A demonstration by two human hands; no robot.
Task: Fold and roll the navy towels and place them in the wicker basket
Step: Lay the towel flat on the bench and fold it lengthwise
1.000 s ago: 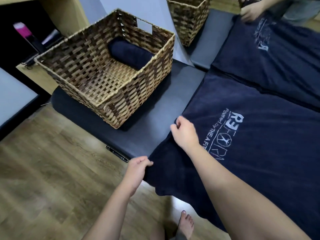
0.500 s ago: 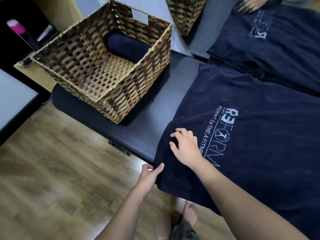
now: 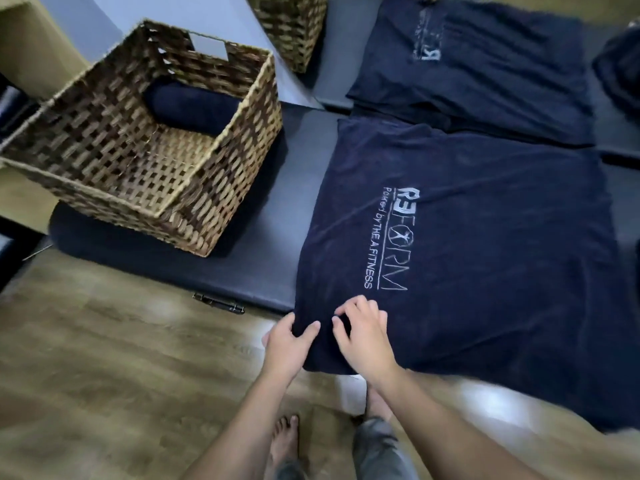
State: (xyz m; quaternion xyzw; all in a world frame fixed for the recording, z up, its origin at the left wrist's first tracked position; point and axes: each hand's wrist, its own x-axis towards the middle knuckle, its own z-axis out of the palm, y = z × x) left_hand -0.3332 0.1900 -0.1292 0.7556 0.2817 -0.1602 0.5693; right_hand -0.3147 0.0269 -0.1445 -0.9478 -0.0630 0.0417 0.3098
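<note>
A navy towel [image 3: 485, 258] with a white REFORM logo lies spread flat on a dark padded bench [image 3: 256, 258], its near edge hanging over the bench side. My left hand [image 3: 287, 344] grips the towel's near left corner, thumb on top. My right hand [image 3: 363, 337] rests right beside it on the cloth, fingers curled and pressing into the fabric. The wicker basket [image 3: 194, 216] stands on the bench's left end, with one rolled navy towel [image 3: 194, 105] inside along its far wall.
A mirror at the back reflects a second basket [image 3: 294, 26] and the towel [image 3: 478, 74]. Wooden floor [image 3: 104, 358] lies below the bench, my bare feet [image 3: 284, 441] on it. A metal latch [image 3: 218, 303] sits on the bench's side. A wooden cabinet [image 3: 31, 46] stands far left.
My right hand slid back along the towel toward its near left corner. My left hand shifted up onto that corner, so both hands now sit side by side. The view tilted right.
</note>
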